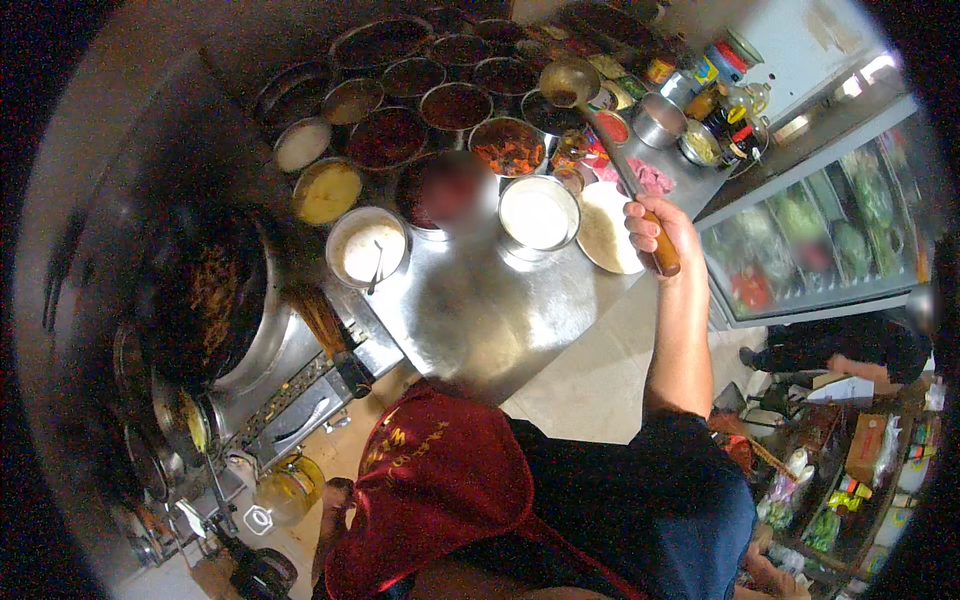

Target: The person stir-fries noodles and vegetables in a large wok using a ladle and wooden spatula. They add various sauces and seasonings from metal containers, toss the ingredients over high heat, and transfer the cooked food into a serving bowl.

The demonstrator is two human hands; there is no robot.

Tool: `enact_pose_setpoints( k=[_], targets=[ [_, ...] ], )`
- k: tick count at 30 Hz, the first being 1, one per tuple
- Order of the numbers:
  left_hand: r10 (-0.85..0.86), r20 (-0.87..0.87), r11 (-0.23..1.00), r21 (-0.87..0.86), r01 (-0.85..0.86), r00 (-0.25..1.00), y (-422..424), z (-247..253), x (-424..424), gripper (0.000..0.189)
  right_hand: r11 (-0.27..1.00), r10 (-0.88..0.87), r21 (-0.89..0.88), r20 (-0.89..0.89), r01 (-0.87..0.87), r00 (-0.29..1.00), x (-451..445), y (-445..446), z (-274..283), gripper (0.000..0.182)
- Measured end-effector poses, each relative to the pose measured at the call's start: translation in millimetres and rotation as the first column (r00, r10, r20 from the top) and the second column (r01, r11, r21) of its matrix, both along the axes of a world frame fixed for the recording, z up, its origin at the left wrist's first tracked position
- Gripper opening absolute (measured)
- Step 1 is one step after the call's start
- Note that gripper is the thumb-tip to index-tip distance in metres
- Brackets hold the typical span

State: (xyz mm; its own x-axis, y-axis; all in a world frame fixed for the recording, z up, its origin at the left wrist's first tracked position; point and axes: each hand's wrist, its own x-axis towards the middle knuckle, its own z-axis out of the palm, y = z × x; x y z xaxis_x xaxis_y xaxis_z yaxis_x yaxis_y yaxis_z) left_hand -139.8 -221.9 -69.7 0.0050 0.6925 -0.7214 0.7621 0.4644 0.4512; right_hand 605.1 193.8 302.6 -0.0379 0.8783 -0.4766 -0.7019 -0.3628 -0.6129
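Note:
My right hand (664, 229) grips the wooden handle of a long metal ladle (619, 154). The ladle's bowl is above the back row of seasoning containers. My left hand (339, 496) hangs low beside my red apron (442, 487), near a clear jug of yellow liquid (289, 487); its fingers are partly hidden. A dark wok (251, 300) with browned food (214, 300) sits on the range to the left. Below the right hand, a white plate or lid (611, 229) lies near a pot of white contents (538, 212). A bowl of white powder (366, 247) holds a spoon.
A steel counter (480, 307) bears several round containers of sauces and spices. A bamboo wok brush (322, 322) lies by the range. Bottles (739, 124) stand at the back right. A glass-door fridge (817, 225) is at the right, with another person (847, 349) and stocked shelves (847, 480) below it.

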Motion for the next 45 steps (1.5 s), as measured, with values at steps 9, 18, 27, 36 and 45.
enact_pose_setpoints(
  k=[9,18,27,36,45],
  targets=[
    [0.429,-0.059,0.840,-0.342,-0.422,0.902,-74,16,69,0.037,0.895,0.419,0.155,0.028,-0.418,0.907,-132,-18,26,0.035],
    [0.530,-0.178,0.763,-0.326,-0.558,0.829,-39,128,132,0.025,0.621,0.676,0.133,-0.590,-0.773,0.441,-303,1,-24,0.044],
    [0.239,-0.116,0.968,-0.049,-0.246,0.964,-134,-15,100,0.034,0.527,0.612,0.050,0.670,-0.849,0.419,-425,-43,-71,0.042],
    [0.704,0.014,0.628,-0.480,-0.612,0.710,-156,33,66,0.027,0.508,-0.111,-0.215,0.944,-0.834,-0.311,-320,-112,-155,0.065],
    [0.741,0.260,0.669,-0.357,-0.652,0.619,-171,-85,14,0.032,0.507,-0.254,-0.487,0.704,-0.711,-0.663,-378,15,-123,0.045]
  ],
)
